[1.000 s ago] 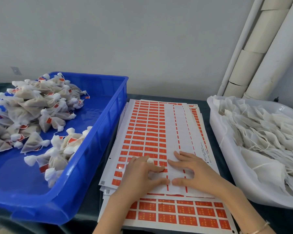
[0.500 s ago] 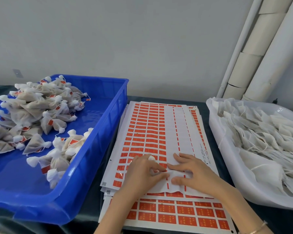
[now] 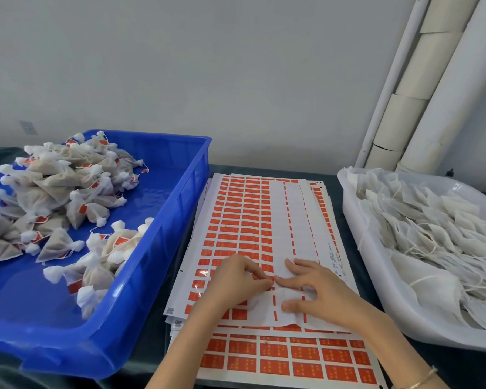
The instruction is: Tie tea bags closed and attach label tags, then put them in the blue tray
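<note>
Right hand [image 3: 320, 293] lies flat, its grip released, pinning the label sheet [image 3: 244, 220] so the left hand [image 3: 233, 282], grip apparently pinching a red label [image 3: 264, 277], can peel it.

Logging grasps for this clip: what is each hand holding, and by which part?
The left hand pinches a red label by its edge on the label sheet; the right hand only presses that sheet flat, holding nothing.
</note>
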Demonstrator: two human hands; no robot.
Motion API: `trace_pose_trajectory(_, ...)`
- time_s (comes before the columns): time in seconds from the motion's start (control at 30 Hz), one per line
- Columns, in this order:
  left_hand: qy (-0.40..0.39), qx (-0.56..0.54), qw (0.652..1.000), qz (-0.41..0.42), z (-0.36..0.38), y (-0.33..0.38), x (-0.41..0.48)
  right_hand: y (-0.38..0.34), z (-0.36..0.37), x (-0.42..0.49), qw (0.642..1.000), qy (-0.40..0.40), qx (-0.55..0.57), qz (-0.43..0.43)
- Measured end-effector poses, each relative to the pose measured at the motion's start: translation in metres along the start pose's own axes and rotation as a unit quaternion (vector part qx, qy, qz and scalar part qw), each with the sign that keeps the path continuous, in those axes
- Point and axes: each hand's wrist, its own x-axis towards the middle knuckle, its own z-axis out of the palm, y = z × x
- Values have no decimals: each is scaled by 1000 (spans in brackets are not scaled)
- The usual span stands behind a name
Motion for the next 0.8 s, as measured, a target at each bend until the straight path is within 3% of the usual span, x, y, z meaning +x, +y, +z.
trace_pose_trajectory(0.3, -38, 1, 999, 29, -4, -4, -3, 2, 1, 1, 1000, 2, 3, -2)
trace_pose_trajectory(0.67, -10, 11, 999, 37, 0, -5, -2, 1, 0, -1, 1000, 1, 21, -6)
trace_pose_trajectory(0.8, 29, -43, 998, 32, -1, -9, -1, 1, -1, -1, 999, 0, 35, -8)
